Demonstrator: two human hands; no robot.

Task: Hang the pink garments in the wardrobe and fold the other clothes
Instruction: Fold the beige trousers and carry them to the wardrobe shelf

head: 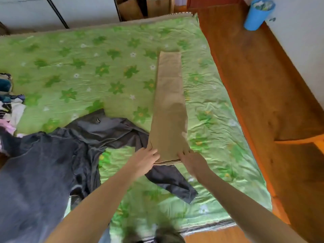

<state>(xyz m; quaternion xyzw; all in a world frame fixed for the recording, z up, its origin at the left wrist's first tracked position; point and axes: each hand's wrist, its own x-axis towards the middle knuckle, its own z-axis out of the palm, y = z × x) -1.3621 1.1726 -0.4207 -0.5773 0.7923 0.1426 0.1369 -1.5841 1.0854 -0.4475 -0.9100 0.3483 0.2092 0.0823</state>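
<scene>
**On the bed, both hands at the trousers' near end**

Across the green bedspread (105, 67) the tan trousers (169, 106) lie folded lengthwise into one long strip, running away from me. My left hand (145, 159) grips the near left corner, fingers curled over the cloth; my right hand (190, 160) pinches the near right corner. Under that end lies a dark shirt (108, 130). Dark jeans (35, 172) lie left of it, more clothes (8, 106) at the far left edge.

A green flowered bedspread (73, 67) covers the bed. To its right lies a wooden floor (254, 88), with a blue bin (256, 14) near the white wall (301, 50). What may be cardboard boxes (140, 7) stand beyond the bed.
</scene>
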